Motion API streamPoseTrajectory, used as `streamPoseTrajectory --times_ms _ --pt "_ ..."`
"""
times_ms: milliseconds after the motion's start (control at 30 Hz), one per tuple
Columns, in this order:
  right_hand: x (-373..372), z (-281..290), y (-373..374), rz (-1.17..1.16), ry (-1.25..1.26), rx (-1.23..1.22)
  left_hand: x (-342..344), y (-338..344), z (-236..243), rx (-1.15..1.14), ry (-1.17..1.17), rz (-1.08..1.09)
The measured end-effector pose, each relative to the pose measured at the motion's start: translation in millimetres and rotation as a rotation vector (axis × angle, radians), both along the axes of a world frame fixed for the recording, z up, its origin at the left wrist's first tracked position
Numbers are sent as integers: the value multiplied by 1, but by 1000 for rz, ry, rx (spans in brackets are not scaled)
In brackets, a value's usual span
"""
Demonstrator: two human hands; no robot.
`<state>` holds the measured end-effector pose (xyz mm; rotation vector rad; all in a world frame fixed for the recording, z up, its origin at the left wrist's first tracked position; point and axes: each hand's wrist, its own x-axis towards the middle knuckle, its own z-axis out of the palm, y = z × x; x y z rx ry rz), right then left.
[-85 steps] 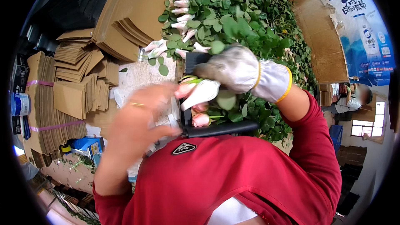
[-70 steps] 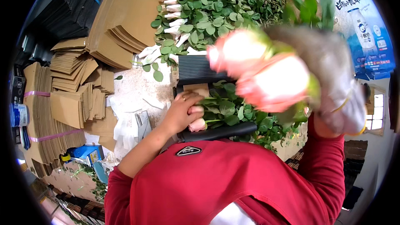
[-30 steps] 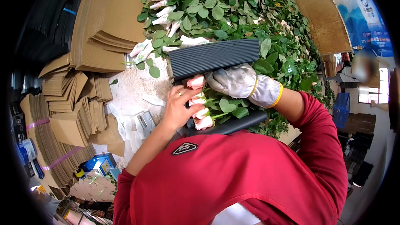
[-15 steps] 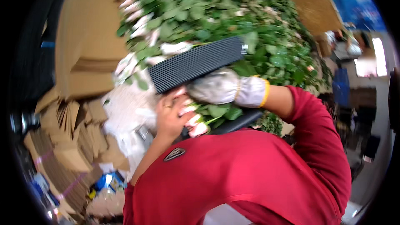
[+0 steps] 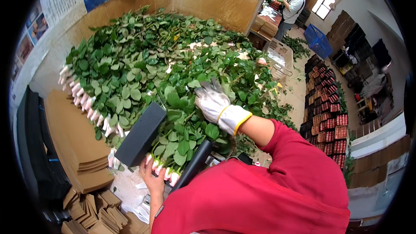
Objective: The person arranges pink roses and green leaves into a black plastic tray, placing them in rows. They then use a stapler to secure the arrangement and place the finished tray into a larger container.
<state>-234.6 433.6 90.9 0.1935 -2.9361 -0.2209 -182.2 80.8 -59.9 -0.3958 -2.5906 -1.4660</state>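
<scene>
pass: above foliage [image 5: 167, 67], toward cardboard wall [image 5: 195, 6] | block, left: dark ridged panel [image 5: 141, 135] | block, near side: black bar [image 5: 193, 164]

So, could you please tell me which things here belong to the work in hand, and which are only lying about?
Apparently in use:
- pink roses, at the left hand
- leafy stems, under the gloved right hand
- black ribbed block and black bar, beside the roses

Apparently just lying about:
- flat cardboard sheets
- blue crate on the floor
</scene>
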Motion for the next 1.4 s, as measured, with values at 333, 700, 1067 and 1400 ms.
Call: streamPoseTrajectory --times_ms 333,700,1067,1400 --pt "-49 -3 -10 65 376 -310 -4 0 -4 61 -55 -17" --pt "-25 26 -15 -97 -122 -95 8 -5 6 -99 37 70" --pt "-10 -37 -155 576 -457 -154 8 12 30 -10 -39 67" --pt "-6 -36 -159 593 -392 -72 13 -1 43 319 -125 115"
